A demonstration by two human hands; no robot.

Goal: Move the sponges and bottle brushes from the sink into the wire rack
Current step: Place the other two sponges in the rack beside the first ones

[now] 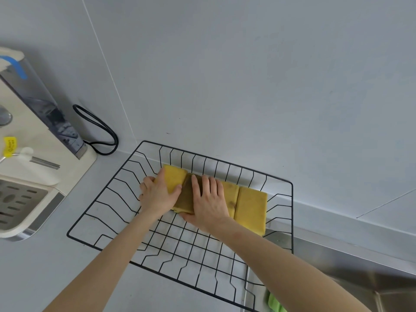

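A black wire rack [108, 190] lies on the grey counter. Several yellow sponges stand in a row along its far side. My left hand [157, 194] grips the leftmost yellow sponge [174, 177]. My right hand [208, 199] lies flat over a sponge with a dark green-brown scouring face [185, 195], fingers spread, thumb under its near edge. To the right, two more yellow sponges [251, 207] sit untouched. No bottle brush is in view.
A cream water dispenser [33, 140] with a black cable [99, 129] stands at the left. The steel sink [360, 278] runs along the lower right, and a green object [275, 305] pokes out at the bottom edge by the rack's corner. A grey wall rises behind.
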